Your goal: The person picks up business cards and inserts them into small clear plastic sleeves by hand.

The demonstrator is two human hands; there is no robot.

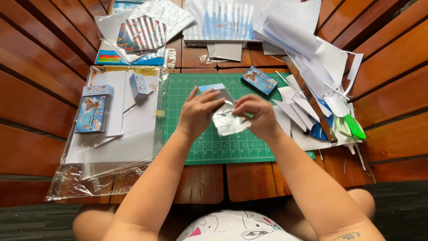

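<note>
Small box (217, 91), half wrapped in clear film (228, 121), held above the green cutting mat (187, 89). My left hand (197, 111) grips the box; right hand (257, 114) pinches the film. I judge: keep film taut, crease along box edges, steady the left.

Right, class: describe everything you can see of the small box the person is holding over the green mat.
The small box looks like folded card, pale grey with a light blue top edge. It is tilted, held above the green cutting mat. The left hand grips its left side; the right hand pinches crinkled clear wrapping hanging beneath it. Its far side is hidden.
</note>
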